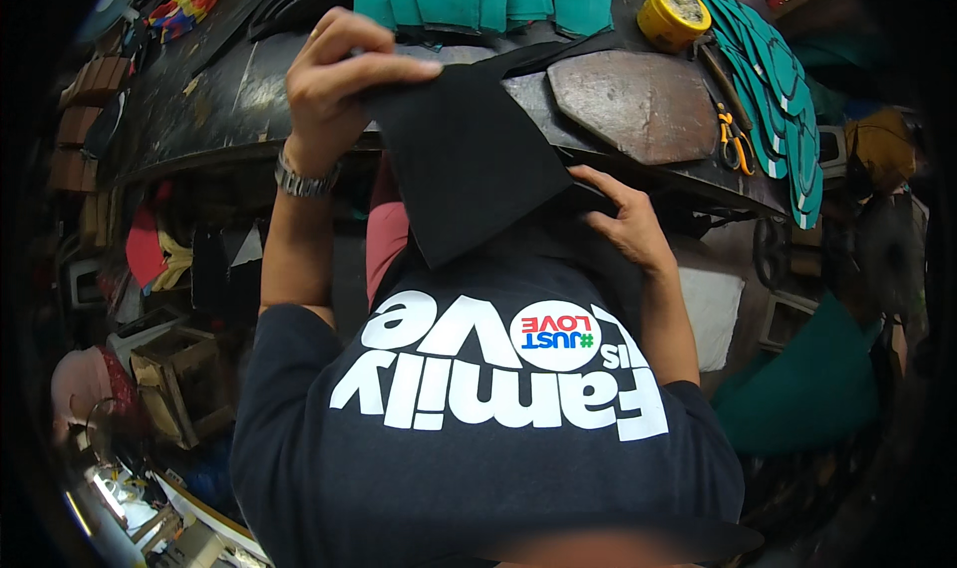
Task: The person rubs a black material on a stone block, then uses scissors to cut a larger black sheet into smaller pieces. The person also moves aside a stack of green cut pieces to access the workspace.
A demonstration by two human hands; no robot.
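A flat black piece of cloth-like sheet (469, 164) hangs at a slant over the table's near edge, in front of my body. My left hand (337, 74), a metal watch on its wrist, pinches the sheet's upper left corner between thumb and fingers. At the sheet's right corner is my right hand (630, 219); its fingertips bend round the edge, and part of the grip is hidden. Behind the sheet, another narrow black piece (558, 55) stretches across the tabletop toward the right.
On the dark table (234, 99) lie a brown board (638, 104), orange-handled cutters (736, 144), a hammer (716, 69) and a yellow tub (674, 17). Teal pieces are stacked at the back (498, 0) and fanned along the right (773, 79). Wooden crates (184, 383) stand below left.
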